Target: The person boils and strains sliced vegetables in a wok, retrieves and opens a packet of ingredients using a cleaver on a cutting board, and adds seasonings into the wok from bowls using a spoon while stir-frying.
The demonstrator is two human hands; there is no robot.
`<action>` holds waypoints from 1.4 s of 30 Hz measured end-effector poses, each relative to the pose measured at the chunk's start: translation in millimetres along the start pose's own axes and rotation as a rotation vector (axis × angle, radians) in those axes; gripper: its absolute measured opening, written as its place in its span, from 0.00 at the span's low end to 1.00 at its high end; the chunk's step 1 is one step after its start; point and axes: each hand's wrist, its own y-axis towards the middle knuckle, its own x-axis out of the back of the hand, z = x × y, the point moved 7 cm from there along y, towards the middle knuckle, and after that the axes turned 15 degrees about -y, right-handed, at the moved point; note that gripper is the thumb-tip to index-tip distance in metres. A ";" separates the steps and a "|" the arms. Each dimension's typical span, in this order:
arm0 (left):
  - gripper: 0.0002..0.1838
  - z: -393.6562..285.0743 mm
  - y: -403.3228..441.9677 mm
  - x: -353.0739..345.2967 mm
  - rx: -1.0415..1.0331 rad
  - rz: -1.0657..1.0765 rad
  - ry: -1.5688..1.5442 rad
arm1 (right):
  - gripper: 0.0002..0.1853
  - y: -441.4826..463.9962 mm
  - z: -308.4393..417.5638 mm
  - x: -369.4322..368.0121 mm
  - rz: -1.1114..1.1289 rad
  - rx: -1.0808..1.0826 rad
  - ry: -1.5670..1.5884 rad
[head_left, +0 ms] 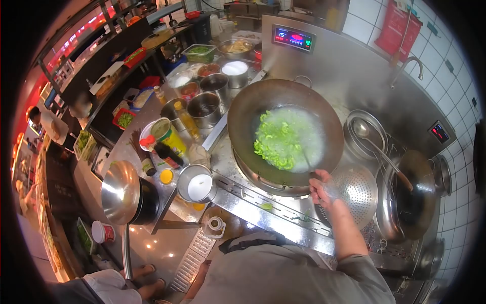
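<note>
A large dark wok [243, 116] sits on the burner, holding cloudy steaming liquid and bright green, curved vegetable pieces [278, 142]. My right hand [320, 187] is closed at the wok's near right rim, gripping a long-handled cooking utensil [306, 156]. Its thin shaft slants into the liquid, and its head is hidden. Just below this hand lies a round perforated strainer [354, 195]. What looks like my left hand [204, 267] hangs low beside my body, dark and partly hidden; its fingers cannot be made out.
Left of the wok stand a white-filled pot [196, 186], dark-liquid pots [204, 109], a yellow can [169, 137] and bottles [187, 120]. A ladle [382, 152] rests across metal bowls at right, near another wok [417, 197] and a tap [412, 63]. Another person [109, 289] is at lower left.
</note>
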 end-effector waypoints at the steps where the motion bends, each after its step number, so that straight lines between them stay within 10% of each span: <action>1: 0.18 -2.3 -1.1 0.7 -0.001 -0.003 0.008 | 0.28 -1.6 2.0 -8.0 0.064 -0.002 0.127; 7: 0.17 -18.7 -3.5 2.5 -0.013 -0.029 0.003 | 0.26 -34.0 22.6 -15.9 0.198 0.102 0.290; 15: 0.18 -146.9 -59.5 9.0 0.092 -0.025 -0.048 | 0.27 -27.8 7.7 -8.2 0.165 0.357 -0.316; 23: 0.24 -58.8 -21.3 -0.1 0.121 -0.006 0.134 | 0.28 -18.1 54.0 7.6 -0.305 0.582 -0.904; 30: 0.23 -146.3 -66.4 7.1 0.148 -0.009 0.066 | 0.27 -1.4 62.8 -31.5 -0.107 0.471 -1.242; 42: 0.26 -121.9 -48.3 -8.4 0.221 0.102 0.175 | 0.26 -72.2 28.1 36.2 -0.112 0.350 -0.916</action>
